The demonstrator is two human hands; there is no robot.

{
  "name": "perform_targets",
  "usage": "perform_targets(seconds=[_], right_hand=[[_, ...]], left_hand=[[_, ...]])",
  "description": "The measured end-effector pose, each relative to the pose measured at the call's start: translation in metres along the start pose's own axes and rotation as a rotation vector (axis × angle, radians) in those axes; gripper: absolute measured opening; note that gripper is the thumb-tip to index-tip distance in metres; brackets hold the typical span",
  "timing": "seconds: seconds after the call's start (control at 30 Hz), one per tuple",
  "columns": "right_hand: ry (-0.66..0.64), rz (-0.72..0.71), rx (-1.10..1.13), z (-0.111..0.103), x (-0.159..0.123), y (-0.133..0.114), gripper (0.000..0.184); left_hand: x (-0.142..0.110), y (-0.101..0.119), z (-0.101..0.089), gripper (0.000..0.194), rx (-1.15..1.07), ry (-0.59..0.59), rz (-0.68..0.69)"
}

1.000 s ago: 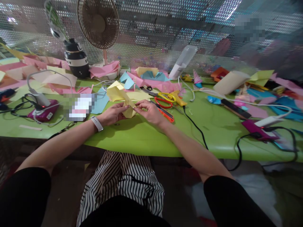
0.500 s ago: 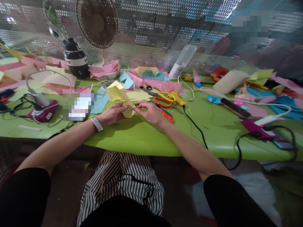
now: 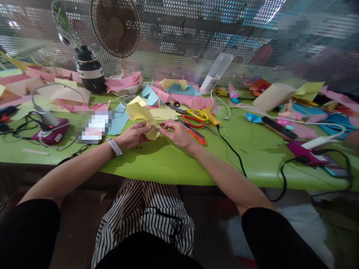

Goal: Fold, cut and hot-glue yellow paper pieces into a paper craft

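Between my two hands is a folded piece of yellow paper [image 3: 152,127], raised a little over the green table [image 3: 157,160]. My left hand [image 3: 134,135] pinches its lower left side, fingers closed. On the other side my right hand [image 3: 176,133] grips the paper's right edge between thumb and fingers. Some of the fingertips are hidden behind the paper. Just right of my right hand lie red-handled scissors [image 3: 193,121], yellow-handled scissors [image 3: 199,114] and an orange cutter [image 3: 196,136]. A yellow glue gun [image 3: 211,116] with a black cord rests beside them.
A phone [image 3: 94,127] and a purple power strip [image 3: 52,131] are on the left. Behind stand a fan [image 3: 114,30], a black vase [image 3: 90,71] and coloured paper pieces [image 3: 182,99]. To the right are a paper roll [image 3: 273,96] and another purple strip [image 3: 307,154].
My hands and the yellow paper stay almost in place. At the far right edge a blurred shape, perhaps part of another person, has come into view.
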State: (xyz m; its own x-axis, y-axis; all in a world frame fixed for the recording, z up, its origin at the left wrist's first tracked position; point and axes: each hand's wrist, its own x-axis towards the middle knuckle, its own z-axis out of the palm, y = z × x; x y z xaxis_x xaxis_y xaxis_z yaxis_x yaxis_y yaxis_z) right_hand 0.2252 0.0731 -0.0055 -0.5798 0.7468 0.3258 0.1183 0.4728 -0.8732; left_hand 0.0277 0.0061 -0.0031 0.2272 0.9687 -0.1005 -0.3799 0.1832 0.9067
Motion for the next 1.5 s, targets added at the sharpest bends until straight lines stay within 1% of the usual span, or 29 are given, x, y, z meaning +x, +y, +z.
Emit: perform_targets(seconds=[0.17,0.27,0.73,0.93,1.2,1.37,1.5], right_hand=[[0.008,-0.003,0.007,0.001,0.0,-0.002,0.04],[0.003,-0.004,-0.006,0.001,-0.001,-0.003,0.041],[-0.013,0.017,-0.005,0.003,-0.002,-0.005,0.037],[-0.021,0.015,-0.004,0.004,-0.002,-0.005,0.034],[-0.022,0.016,-0.006,0.007,-0.002,-0.005,0.037],[-0.013,0.022,-0.011,0.007,-0.003,-0.007,0.04],[-0.025,0.041,-0.005,0.007,-0.003,-0.01,0.04]], left_hand=[[0.001,-0.003,-0.002,0.019,0.04,-0.019,0.025],[0.001,-0.004,-0.002,0.017,0.05,-0.009,0.043],[0.0,-0.001,0.004,0.011,0.091,0.032,0.048],[0.001,-0.002,0.005,0.013,0.132,0.057,0.07],[0.003,-0.005,0.002,0.021,0.135,0.045,0.102],[0.005,-0.007,-0.002,0.021,0.192,0.044,0.123],[0.007,-0.009,-0.007,0.028,0.227,0.039,0.136]])
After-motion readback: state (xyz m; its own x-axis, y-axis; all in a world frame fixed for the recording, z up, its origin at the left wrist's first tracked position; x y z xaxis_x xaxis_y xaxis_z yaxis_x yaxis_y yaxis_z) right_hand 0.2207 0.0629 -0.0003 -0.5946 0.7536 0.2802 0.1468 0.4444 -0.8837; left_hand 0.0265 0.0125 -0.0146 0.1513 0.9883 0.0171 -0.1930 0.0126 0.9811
